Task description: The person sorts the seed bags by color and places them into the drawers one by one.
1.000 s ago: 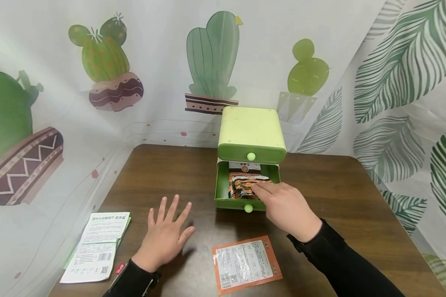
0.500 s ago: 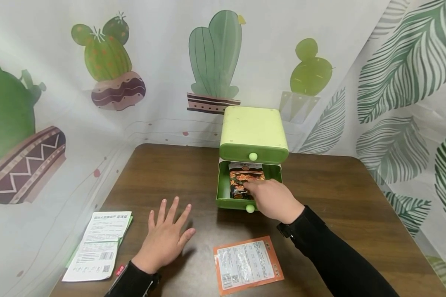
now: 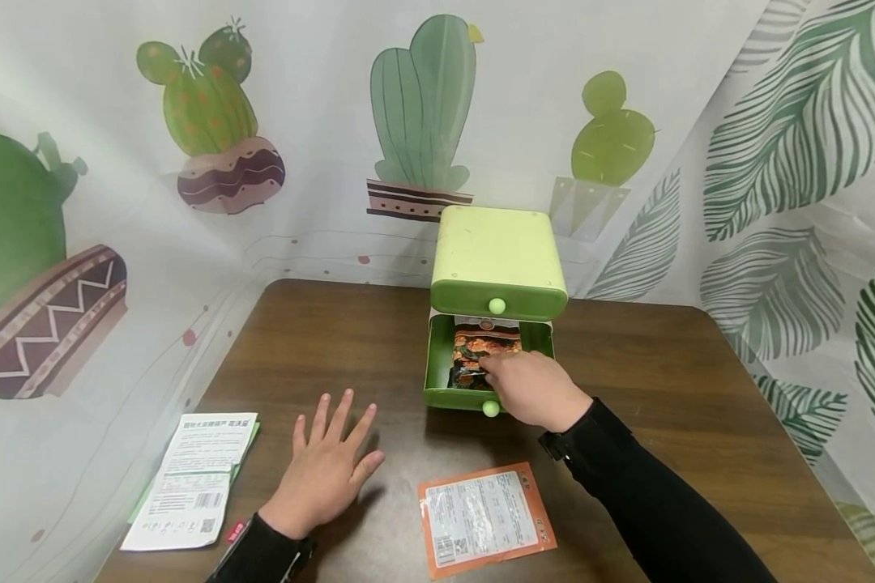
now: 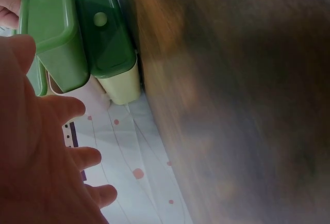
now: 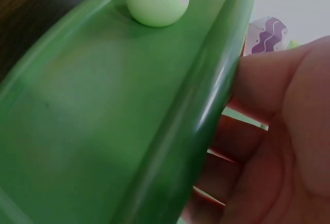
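Your right hand (image 3: 535,391) is leaning over the front of the lower drawer (image 3: 455,398), and its fingertips are touching the picture packet (image 3: 487,342), which is lying inside this drawer, just ahead of the fingers. In the right wrist view the thumb and the fingers are passing over the green rim, apart from each other and a little bent, but their tips are hidden behind it; so I am not able to tell if you are pinching the packet or only pressing on it. A round knob (image 3: 491,409) is sticking out from the drawer front, just to the left of this hand. Above and beyond the same hand, the upper drawer (image 3: 467,300) is sitting pushed in, under the pale green cabinet top (image 3: 496,243).

Your left hand (image 3: 321,478) is lying wide over the brown table (image 3: 335,348), palm down, with all its fingers spreading apart, and it is holding nothing. To the right of it, and nearer to you than the right hand, an orange packet (image 3: 484,518) is lying flat, showing its white label. To the left of the left hand, a white packet (image 3: 193,478) is lying with small printed text facing up. Close beside the left black sleeve (image 3: 262,551), a small red tag (image 3: 236,530) is showing.
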### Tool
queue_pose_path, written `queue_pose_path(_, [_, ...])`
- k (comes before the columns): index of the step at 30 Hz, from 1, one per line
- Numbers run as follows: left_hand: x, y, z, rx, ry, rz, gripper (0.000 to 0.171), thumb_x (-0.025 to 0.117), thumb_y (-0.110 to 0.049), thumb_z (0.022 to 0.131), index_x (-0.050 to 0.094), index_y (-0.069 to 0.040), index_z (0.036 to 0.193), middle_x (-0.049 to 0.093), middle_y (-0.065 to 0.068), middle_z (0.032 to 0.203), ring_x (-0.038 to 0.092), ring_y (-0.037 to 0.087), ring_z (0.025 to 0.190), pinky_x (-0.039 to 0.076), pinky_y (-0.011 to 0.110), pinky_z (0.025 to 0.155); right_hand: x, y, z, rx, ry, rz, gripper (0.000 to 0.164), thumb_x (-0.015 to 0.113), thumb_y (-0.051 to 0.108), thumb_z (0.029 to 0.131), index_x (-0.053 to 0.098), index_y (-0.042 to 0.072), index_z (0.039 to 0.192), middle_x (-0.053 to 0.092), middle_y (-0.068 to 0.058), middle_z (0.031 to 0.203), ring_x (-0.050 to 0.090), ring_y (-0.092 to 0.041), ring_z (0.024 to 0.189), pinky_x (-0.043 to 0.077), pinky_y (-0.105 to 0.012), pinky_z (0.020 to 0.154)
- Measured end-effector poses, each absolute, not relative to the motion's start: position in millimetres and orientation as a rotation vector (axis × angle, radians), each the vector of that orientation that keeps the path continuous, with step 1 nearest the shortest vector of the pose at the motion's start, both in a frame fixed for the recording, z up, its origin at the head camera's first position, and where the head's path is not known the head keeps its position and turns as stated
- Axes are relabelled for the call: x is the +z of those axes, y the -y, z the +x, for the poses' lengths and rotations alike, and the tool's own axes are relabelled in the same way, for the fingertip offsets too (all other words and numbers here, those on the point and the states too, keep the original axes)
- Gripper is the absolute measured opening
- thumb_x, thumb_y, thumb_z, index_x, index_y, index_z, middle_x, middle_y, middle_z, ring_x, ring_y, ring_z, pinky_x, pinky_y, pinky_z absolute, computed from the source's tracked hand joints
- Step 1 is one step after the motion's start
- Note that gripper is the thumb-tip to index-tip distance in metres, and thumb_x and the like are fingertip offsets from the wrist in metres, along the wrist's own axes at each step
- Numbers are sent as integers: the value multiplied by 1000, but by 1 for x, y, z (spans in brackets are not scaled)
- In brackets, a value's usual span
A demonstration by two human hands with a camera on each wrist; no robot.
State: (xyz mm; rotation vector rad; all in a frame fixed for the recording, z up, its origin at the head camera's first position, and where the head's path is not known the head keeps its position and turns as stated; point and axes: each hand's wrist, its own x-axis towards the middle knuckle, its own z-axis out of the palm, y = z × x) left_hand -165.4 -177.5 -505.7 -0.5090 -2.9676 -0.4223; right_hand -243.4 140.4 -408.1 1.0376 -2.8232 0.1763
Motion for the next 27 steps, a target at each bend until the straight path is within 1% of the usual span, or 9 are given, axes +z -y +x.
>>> queue_pose_path(6, [-506, 177, -164, -437, 2965, -514, 62, 54, -45, 101, 40, -16, 154, 18, 19, 162, 3, 44, 147, 5, 73, 107, -410, -141, -244, 176, 2838, 1036, 8, 63, 11, 99, 67, 10, 105, 61, 3, 82, 57, -14, 65, 39, -31, 54])
queue_pose_path(8, [-506, 176, -164, -435, 2965, -516, 62, 54, -45, 101, 40, -16, 154, 18, 19, 162, 3, 44, 147, 5, 73, 107, -410, -142, -244, 184, 2837, 1042, 9, 62, 11, 99, 67, 10, 107, 64, 2, 86, 59, -15, 67, 41, -31, 55])
queue_pose_path(9, [-506, 176, -164, -434, 2966, -516, 62, 54, -45, 101, 40, -16, 154, 17, 19, 162, 3, 44, 147, 5, 73, 107, -410, -142, -244, 185, 2840, 1045, 13, 62, 12, 99, 68, 10, 111, 66, 0, 91, 61, -16, 70, 43, -32, 56])
queue_pose_path(10, [-506, 176, -164, -431, 2966, -517, 62, 54, -45, 101, 41, -16, 154, 17, 19, 162, 3, 44, 147, 5, 73, 107, -410, -143, -244, 189, 2843, 1048, 17, 61, 13, 100, 68, 8, 115, 68, -3, 97, 64, -17, 74, 46, -33, 59])
queue_pose_path(12, [-506, 176, -164, -427, 2968, -518, 62, 54, -45, 101, 40, -16, 154, 17, 19, 163, 3, 44, 148, 6, 73, 107, -410, -144, -244, 189, 2853, 1061, 27, 61, 14, 100, 66, 6, 125, 69, -10, 113, 68, -23, 88, 52, -38, 67])
queue_pose_path(15, [-506, 175, -165, -421, 2968, -521, 62, 54, -46, 102, 40, -17, 155, 17, 19, 163, 4, 44, 148, 6, 73, 107, -409, -146, -244, 182, 2874, 1084, 38, 58, 17, 102, 59, 4, 138, 61, -18, 132, 64, -30, 110, 53, -45, 84])
queue_pose_path(17, [-506, 175, -165, -421, 2970, -523, 62, 54, -46, 102, 40, -17, 155, 17, 19, 163, 4, 44, 147, 6, 73, 107, -408, -147, -243, 182, 2877, 1097, 39, 56, 18, 103, 58, 4, 139, 59, -20, 134, 61, -32, 117, 51, -48, 90])
queue_pose_path(24, [-507, 172, -164, -417, 2979, -519, 62, 54, -46, 101, 40, -17, 155, 15, 18, 163, 5, 44, 148, 7, 72, 107, -408, -149, -243, 220, 2873, 1092, 37, 52, 20, 105, 60, 5, 137, 60, -20, 133, 61, -32, 117, 52, -48, 89])
queue_pose_path(27, [-506, 171, -164, -413, 2975, -525, 62, 55, -46, 101, 41, -17, 154, 16, 18, 163, 7, 44, 147, 7, 73, 107, -409, -149, -243, 230, 2880, 1082, 37, 51, 22, 105, 60, 5, 138, 59, -20, 134, 60, -32, 119, 51, -48, 91])
